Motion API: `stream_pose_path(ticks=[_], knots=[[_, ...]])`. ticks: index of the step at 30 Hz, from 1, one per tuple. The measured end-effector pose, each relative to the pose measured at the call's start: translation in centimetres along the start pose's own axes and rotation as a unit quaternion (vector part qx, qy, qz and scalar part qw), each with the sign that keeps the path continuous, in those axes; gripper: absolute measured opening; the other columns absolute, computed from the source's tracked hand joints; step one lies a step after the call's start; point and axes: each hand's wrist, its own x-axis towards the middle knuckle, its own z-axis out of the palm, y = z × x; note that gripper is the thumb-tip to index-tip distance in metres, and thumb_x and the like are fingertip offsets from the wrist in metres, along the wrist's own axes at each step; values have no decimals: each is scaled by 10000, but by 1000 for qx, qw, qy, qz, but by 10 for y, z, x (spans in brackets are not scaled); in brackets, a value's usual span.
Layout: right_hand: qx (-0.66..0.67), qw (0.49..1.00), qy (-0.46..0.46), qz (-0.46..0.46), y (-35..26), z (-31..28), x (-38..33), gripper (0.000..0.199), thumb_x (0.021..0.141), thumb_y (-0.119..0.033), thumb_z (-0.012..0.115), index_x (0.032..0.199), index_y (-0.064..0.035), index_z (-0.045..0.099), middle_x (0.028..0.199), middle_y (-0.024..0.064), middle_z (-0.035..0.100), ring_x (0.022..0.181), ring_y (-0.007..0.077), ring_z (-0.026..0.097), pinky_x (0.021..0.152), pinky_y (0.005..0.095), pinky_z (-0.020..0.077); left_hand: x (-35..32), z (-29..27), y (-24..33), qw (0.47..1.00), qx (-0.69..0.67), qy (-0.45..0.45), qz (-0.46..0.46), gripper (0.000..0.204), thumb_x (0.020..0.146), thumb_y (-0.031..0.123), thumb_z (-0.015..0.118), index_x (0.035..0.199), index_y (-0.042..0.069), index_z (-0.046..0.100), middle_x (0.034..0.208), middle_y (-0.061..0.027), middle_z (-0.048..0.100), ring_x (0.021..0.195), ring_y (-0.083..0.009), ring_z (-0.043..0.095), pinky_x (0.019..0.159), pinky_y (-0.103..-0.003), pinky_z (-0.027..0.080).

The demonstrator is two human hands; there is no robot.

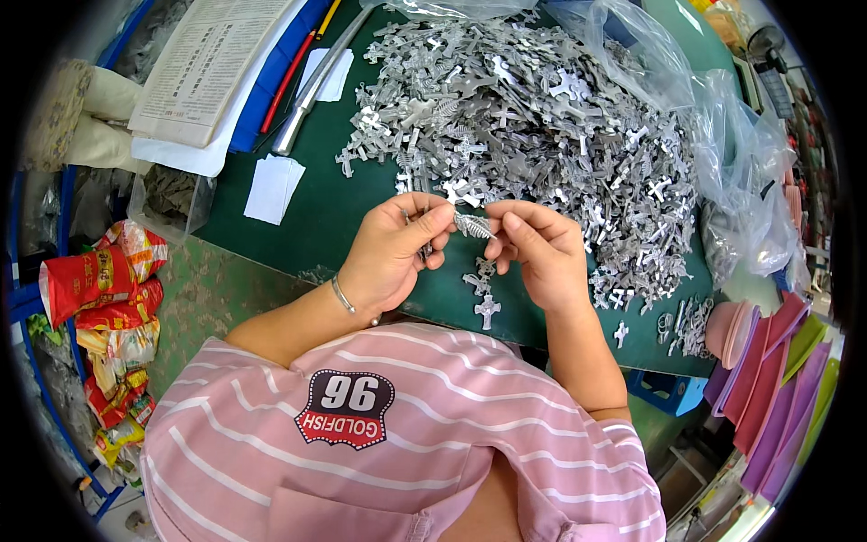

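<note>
green table [316, 217] | big pile [533, 117] of metal crosses, upper right | clear bag [741, 172] right of pile | left hand [390, 253] and right hand [539, 248] together, both pinching one small metal piece [473, 225] over table's near edge | loose cross [488, 310] just below

I see a pink short-sleeved shirt [397, 452] with thin white stripes and a dark badge-shaped chest patch [346, 409], plus a slim silver bracelet [342, 296] on my left wrist.
</note>
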Motion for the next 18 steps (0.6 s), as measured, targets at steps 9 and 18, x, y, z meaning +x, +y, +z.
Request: stream_pose_path(ticks=[9, 18], knots=[[-150, 985, 17, -86, 4, 2, -3, 94, 850, -18, 606, 928, 27, 634, 808, 48, 628, 704, 93, 611, 566, 206, 483, -1, 4, -2, 999, 8, 20, 27, 109, 889, 121, 574, 956, 43, 538, 857, -40, 551, 639, -74, 449, 498, -209, 354], [-86, 986, 58, -132, -144, -53, 78, 184, 853, -94, 566, 942, 64, 600, 830, 156, 656, 729, 209, 656, 618, 274, 526, 0, -3, 8, 995, -96, -31, -20, 412, 701, -99, 443, 1087, 44, 470, 1065, -125, 548, 1033, -249, 546, 916, -435, 450]])
